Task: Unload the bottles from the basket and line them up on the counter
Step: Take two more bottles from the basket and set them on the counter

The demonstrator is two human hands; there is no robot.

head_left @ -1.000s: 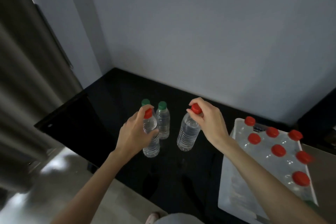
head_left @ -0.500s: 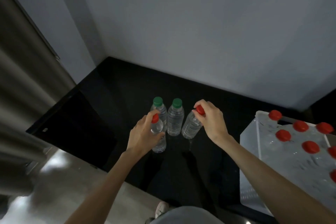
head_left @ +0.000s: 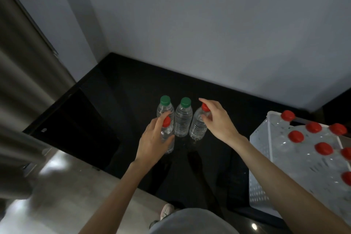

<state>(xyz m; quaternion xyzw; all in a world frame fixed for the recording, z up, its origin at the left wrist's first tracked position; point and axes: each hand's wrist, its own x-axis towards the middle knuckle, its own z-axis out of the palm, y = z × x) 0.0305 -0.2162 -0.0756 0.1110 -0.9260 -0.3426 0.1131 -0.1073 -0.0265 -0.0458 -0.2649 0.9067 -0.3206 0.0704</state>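
Note:
Two green-capped bottles (head_left: pixel 164 108) (head_left: pixel 183 119) stand side by side on the black counter (head_left: pixel 123 85). To their right stands a red-capped bottle (head_left: pixel 197 129); my right hand (head_left: pixel 218 121) hovers at its cap with fingers spread, index finger stretched past the cap. My left hand (head_left: pixel 152 142) is wrapped around another red-capped bottle (head_left: pixel 168 135), held upright just in front of the left green-capped one. The white basket (head_left: pixel 259 138) at the right holds several red-capped bottles (head_left: pixel 323 148).
A grey wall (head_left: pixel 209 34) closes the counter at the back. A curtain (head_left: pixel 24 74) hangs at the left. The counter's front edge runs diagonally, with pale floor (head_left: pixel 57 186) and my shoe (head_left: pixel 166 211) below it.
Both hands moved their red-capped bottles toward the green-capped pair. The right bottle now stands in the row and my right fingers have spread off its cap.

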